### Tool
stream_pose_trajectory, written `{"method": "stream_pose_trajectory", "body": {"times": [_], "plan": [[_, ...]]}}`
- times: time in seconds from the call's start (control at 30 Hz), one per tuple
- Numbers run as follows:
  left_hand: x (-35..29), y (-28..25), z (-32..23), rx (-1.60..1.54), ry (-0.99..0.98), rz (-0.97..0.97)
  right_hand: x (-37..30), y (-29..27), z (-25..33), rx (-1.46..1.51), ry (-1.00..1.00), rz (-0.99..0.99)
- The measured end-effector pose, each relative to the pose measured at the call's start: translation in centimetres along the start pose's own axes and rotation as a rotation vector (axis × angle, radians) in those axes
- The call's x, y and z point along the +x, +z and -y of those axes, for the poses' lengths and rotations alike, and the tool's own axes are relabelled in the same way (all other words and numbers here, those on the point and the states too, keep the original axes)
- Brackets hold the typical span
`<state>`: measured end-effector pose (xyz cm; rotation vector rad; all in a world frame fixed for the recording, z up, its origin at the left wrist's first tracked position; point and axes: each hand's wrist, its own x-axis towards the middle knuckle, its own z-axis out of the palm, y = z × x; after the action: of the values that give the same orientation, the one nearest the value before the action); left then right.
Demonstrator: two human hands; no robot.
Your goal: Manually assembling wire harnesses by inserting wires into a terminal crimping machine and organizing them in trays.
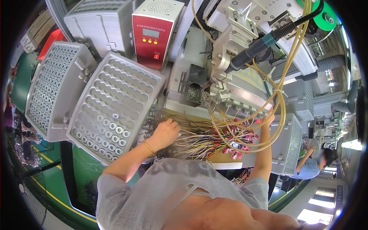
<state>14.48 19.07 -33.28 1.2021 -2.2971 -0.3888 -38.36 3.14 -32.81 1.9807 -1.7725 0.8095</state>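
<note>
My left hand (pixel 165 133) is curled closed at the left end of a loose bundle of coloured wires (pixel 195 143), and wires come out by its fingertips. Pink connectors (pixel 235 149) sit at the bundle's right end. My right hand (pixel 268 117) reaches up to the right end of a metal fixture (pixel 245 101) on the machine; its fingers are partly hidden, and their grip does not show. Yellowish hoses (pixel 283 111) loop in front of my right forearm. Thin dark wires (pixel 184 119) lie just beyond my left hand.
On the left, a grey tray (pixel 119 82) holds metal rings in its lower rows; a fuller ring tray (pixel 53 82) stands beside it. Behind are a red-fronted control box (pixel 149 42) and a black open box (pixel 195 84). A co-worker (pixel 310 165) sits at the far right.
</note>
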Motion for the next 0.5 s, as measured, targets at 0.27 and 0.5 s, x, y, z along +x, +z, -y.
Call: {"method": "stream_pose_trajectory", "body": {"times": [0.27, 0.5], "plan": [[0.0, 0.0, -0.1, 0.011, 0.000, 0.007, 0.0, -0.7, 1.2, 0.001, 0.170, 0.060], [0.0, 0.1, 0.0, 0.020, 0.014, -0.002, 0.0, -0.4, 0.6, -0.057, 0.201, 0.117]]}}
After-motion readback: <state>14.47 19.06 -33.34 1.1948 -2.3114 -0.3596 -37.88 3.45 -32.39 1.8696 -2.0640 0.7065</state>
